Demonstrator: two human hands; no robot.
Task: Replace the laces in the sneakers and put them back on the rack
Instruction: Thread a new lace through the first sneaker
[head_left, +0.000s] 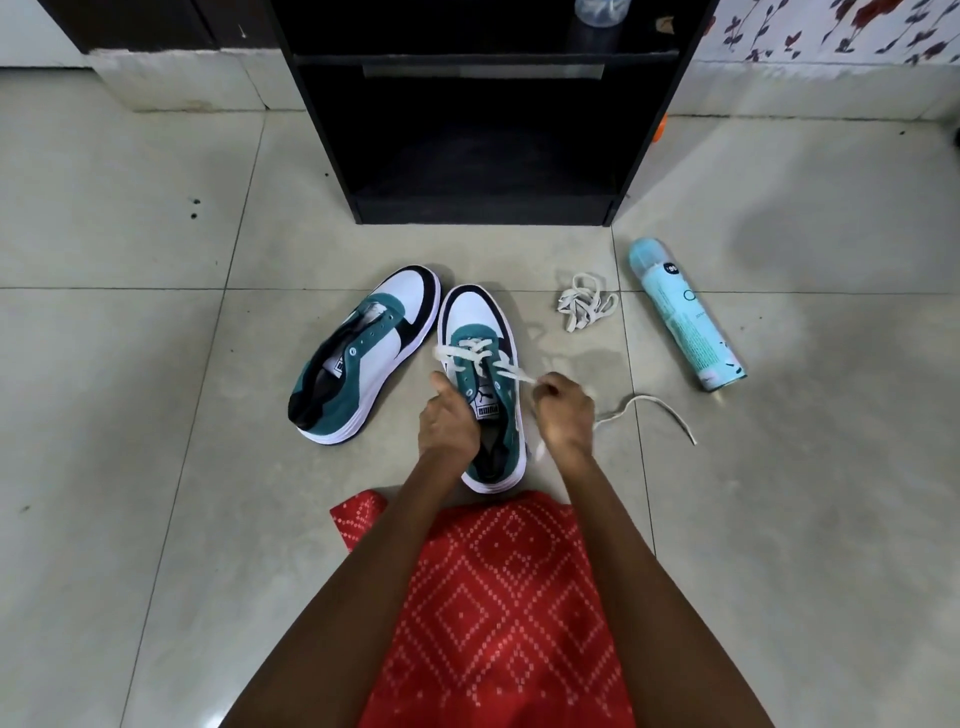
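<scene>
Head view, looking down at a person sitting on a tiled floor. Right hand is closed in a pinch on a white lace, holding it taut out to the side. Just left of it, the left hand grips the near side of the sneaker being laced, thumb raised by the tongue. The lace crosses only the front eyelets. Its loose tail curls on the floor right of the right hand. Left of the left hand, a second sneaker lies unlaced. Beyond the right hand sit a bundled spare lace and, further right, a can on its side. Farther ahead stands the black rack. Likely risks: a hard pull may leave the ends uneven or twist the flat lace, and the sneaker could skid if the left hand slackens.
</scene>
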